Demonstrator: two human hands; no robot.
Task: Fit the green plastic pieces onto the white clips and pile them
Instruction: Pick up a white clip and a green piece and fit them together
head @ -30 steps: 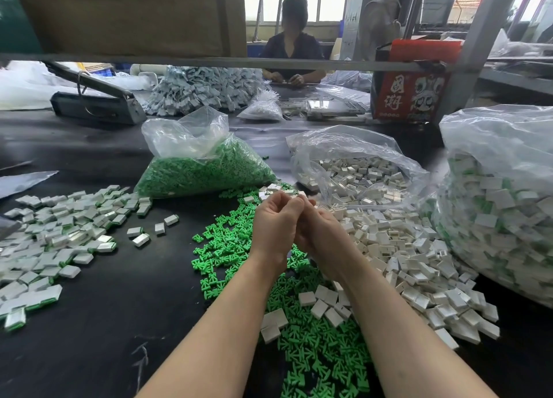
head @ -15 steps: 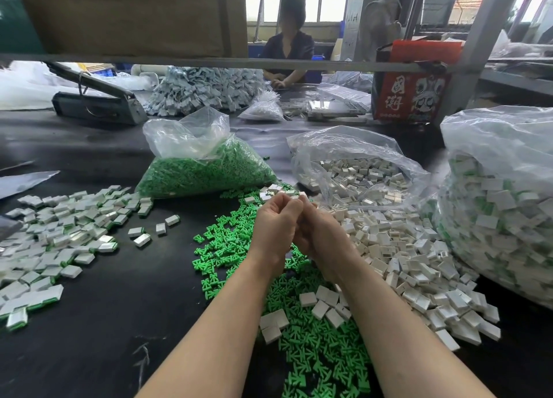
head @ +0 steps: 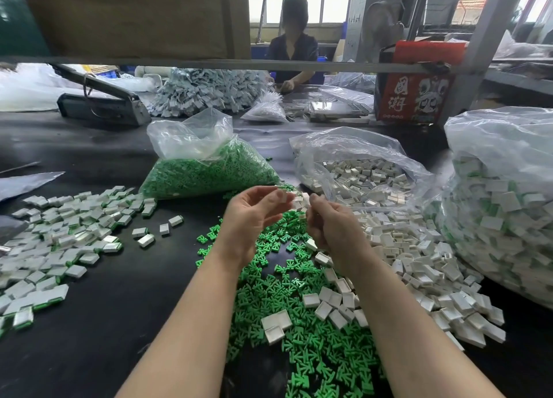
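Observation:
My left hand (head: 251,218) is raised over the table and pinches a white clip (head: 288,198) between thumb and fingertips. My right hand (head: 332,227) hovers just to its right, a small gap between them, fingers curled; I see nothing held in it. Below both hands lies a spread of loose green plastic pieces (head: 284,293). Loose white clips (head: 404,248) are heaped to the right of them. A pile of fitted white-and-green clips (head: 59,233) covers the table at the left.
An open bag of green pieces (head: 209,170) and an open bag of white clips (head: 359,170) stand behind the hands. A large bag of fitted clips (head: 502,203) fills the right. A sealing machine (head: 101,104), a red box (head: 413,95) and another person (head: 293,47) are farther back.
My hands were pressed together in front of me; now they have parted and risen slightly, with the white clip staying in the left fingertips.

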